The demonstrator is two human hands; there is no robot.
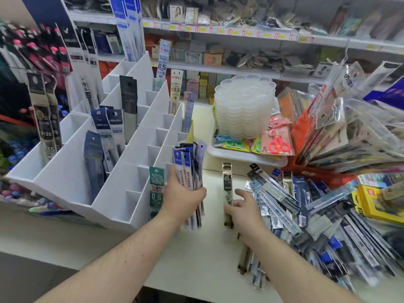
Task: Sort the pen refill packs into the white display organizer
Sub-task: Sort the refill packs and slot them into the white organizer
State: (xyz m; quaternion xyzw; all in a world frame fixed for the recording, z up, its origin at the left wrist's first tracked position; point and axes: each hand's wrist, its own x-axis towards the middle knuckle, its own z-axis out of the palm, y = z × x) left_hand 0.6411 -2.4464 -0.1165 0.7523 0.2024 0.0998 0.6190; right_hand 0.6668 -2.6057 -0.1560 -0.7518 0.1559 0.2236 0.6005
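Observation:
My left hand [182, 194] grips an upright bundle of blue and white refill packs [189, 165] just in front of the white display organizer [122, 154]. The organizer's stepped compartments hold a few packs: a green 0.5 pack [156, 189], blue packs [105, 136] and a black pack [129, 106]. My right hand [242, 209] pinches a single gold and black refill pack [227, 182] lying on the table. A large loose pile of refill packs [306, 215] spreads across the table to the right.
A stack of clear plastic trays [244, 106] sits on a white tray [218, 153] with pink scissors packs [277, 143]. An orange bin of packaged goods [349, 136] leans at the right, a yellow box [376, 200] beside it. Store shelves [240, 31] run behind.

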